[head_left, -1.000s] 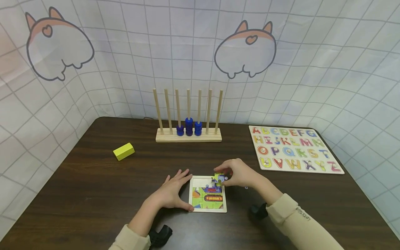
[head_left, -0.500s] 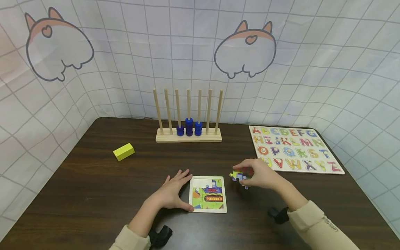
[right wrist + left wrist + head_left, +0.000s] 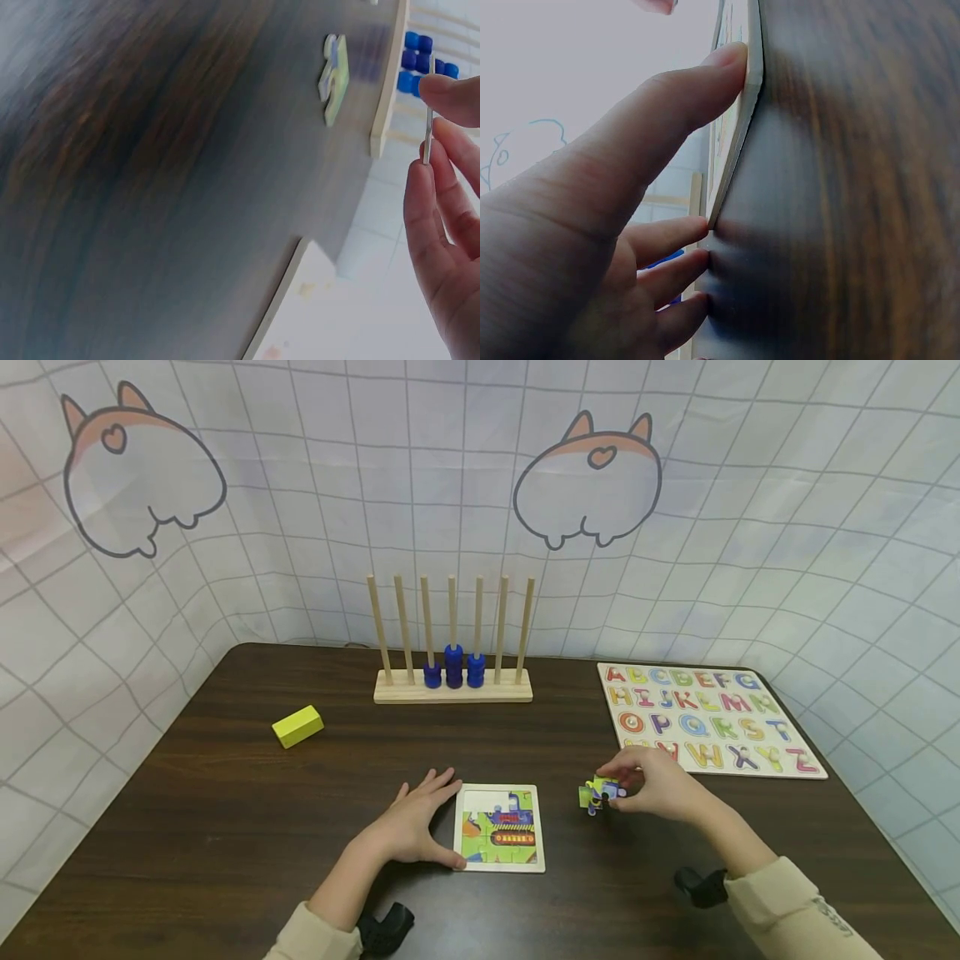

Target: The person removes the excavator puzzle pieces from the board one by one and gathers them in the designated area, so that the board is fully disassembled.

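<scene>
Right hand (image 3: 660, 783) pinched jigsaw piece (image 3: 428, 140) above counter (image 3: 225, 827), right of puzzle tray (image 3: 502, 867). Left hand (image 3: 411, 818), fingers spread, braced tray's left edge. Lower rows and top-right corner looked filled; upper-left gap still needed filling. Loose piece (image 3: 337, 79) lay near pinched one, perhaps in way. Beyond: alphabet board (image 3: 720, 712), partly hidden behind right hand; peg abacus (image 3: 480, 694); yellow block (image 3: 297, 727).
</scene>
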### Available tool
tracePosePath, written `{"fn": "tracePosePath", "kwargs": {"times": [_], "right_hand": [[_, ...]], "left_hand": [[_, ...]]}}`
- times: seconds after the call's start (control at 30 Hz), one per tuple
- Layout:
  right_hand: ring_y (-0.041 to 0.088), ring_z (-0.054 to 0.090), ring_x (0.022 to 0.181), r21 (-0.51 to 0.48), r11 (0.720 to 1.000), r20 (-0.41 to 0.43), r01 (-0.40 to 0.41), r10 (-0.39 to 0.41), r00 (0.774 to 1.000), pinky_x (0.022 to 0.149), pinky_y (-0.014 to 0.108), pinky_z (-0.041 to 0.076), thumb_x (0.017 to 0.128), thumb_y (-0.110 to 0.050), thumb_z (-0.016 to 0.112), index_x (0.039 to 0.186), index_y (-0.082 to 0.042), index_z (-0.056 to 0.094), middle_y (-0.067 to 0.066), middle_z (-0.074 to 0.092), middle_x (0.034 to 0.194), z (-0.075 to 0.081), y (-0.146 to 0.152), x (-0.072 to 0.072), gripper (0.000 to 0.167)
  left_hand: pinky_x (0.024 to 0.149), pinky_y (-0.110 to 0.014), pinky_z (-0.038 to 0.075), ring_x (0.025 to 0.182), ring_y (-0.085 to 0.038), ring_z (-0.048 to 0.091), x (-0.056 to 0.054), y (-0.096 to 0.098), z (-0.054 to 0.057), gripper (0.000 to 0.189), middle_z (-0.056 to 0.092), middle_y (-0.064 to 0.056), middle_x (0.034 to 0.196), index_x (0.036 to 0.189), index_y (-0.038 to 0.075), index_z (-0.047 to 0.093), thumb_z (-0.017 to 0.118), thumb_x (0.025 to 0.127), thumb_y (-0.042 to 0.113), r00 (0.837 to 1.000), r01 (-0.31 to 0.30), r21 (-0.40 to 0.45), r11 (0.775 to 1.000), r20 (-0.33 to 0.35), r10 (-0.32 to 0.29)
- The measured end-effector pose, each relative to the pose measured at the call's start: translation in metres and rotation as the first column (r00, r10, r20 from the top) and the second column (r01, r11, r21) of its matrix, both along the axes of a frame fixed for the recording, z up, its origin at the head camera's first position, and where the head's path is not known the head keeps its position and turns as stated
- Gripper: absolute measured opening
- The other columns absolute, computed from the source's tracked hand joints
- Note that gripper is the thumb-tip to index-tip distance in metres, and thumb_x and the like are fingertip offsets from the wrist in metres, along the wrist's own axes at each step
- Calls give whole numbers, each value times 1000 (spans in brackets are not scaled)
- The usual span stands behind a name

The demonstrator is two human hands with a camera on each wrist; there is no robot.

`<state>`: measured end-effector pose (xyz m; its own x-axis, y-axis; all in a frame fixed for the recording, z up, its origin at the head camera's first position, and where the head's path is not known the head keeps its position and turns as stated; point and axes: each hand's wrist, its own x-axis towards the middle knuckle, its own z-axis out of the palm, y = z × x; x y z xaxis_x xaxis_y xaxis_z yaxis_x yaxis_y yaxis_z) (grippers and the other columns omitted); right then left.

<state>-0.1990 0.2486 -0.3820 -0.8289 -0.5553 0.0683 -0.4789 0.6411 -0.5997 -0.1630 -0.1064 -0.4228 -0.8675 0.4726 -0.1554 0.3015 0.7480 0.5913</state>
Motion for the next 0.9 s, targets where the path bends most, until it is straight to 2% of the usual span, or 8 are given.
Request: {"fn": "tracePosePath", "kwargs": {"times": [0.33, 0.63, 0.9], "right_hand": [[14, 57, 76, 50, 999, -12, -3, 4, 1000, 68, 29, 52, 69, -2, 76, 100, 0, 68, 4, 64, 92, -6, 17, -1, 32], [14, 53, 74, 76, 997, 18, -1, 0, 1000, 64, 27, 49, 69, -5, 77, 98, -1, 69, 1, 62, 88, -12, 23, -4, 31], [17, 57, 78, 68, 998, 74, -6, 1, 997, 64, 27, 51, 68, -2, 77, 96, 2, 69, 8, 63, 91, -19, 27, -9, 29]], "left_hand": [[103, -61, 7, 138, -31, 11, 1, 0, 0, 101, 22, -10, 149, 141, 8, 35, 83, 60, 45, 1000, 4, 6, 1000, -5, -4], [103, -61, 7, 137, -32, 12, 1, 0, 1, 101, 22, -11, 149, 141, 8, 35, 83, 60, 44, 1000, 3, 13, 1000, 0, -3], [104, -61, 6, 138, -31, 11, 1, 0, 1, 101, 22, -11, 149, 141, 8, 35, 83, 60, 44, 1000, 3, 15, 1000, 0, -3]]}}
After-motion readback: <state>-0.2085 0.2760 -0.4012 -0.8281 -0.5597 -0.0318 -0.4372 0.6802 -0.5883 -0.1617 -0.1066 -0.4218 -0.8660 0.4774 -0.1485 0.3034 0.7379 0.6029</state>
